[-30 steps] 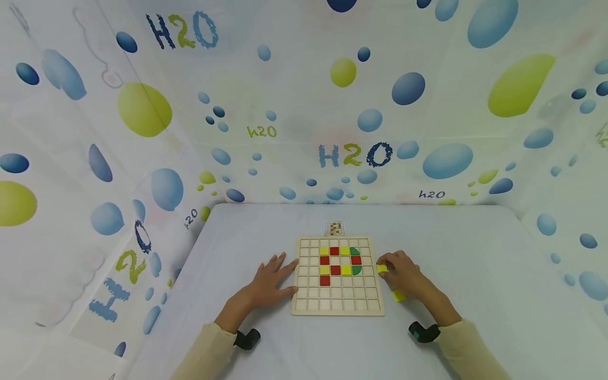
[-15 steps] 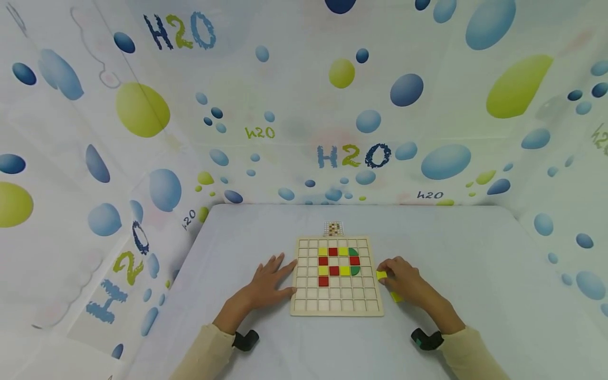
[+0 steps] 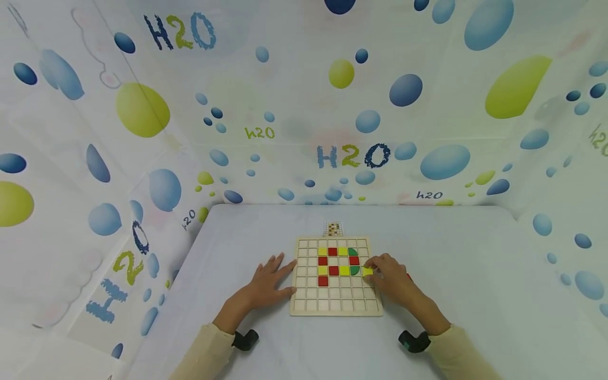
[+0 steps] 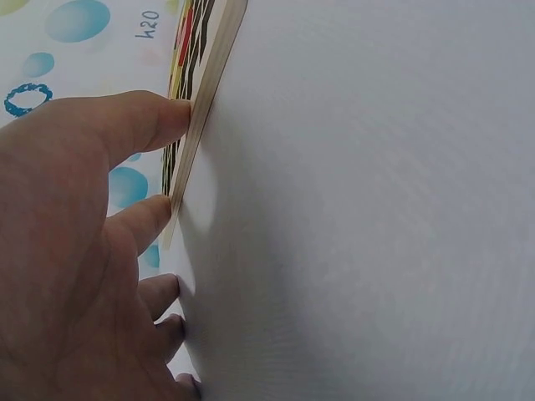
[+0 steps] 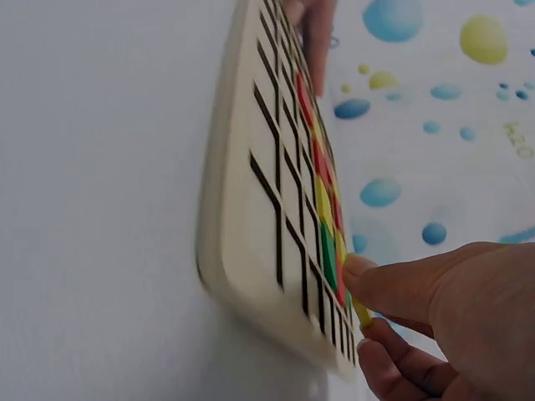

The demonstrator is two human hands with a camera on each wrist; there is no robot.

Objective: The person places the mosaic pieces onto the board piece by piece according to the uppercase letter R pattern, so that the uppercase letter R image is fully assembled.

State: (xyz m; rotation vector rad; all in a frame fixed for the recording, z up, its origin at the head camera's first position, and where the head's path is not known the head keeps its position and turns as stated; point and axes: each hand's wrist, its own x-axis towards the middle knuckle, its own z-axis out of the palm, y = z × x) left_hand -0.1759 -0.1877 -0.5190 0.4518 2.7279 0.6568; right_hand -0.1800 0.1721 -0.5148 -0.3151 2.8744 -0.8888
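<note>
A square wooden grid board [image 3: 336, 305] lies on the table, with red, yellow and green tiles set in its upper middle cells. Some green tiles [image 3: 354, 270] have a rounded side. Over the board's right side, my right hand [image 3: 391, 279] pinches a yellow square tile [image 3: 367, 272] between thumb and fingers. The right wrist view shows that tile [image 5: 362, 314] edge-on, close to the board's surface. My left hand [image 3: 267, 282] lies with fingers spread at the board's left side. In the left wrist view, its thumb and a finger touch the board's edge [image 4: 205, 117].
A small printed pattern card [image 3: 333, 228] lies just beyond the board's far edge. A bit of a red piece [image 3: 409, 276] shows behind my right hand, which covers the rest. White cloth [image 3: 475, 253] covers the table, and a printed curtain [image 3: 294, 95] hangs behind.
My right hand has lifted the yellow tile from the table beside the board and moved left, over the board's right side. The left hand stays in place.
</note>
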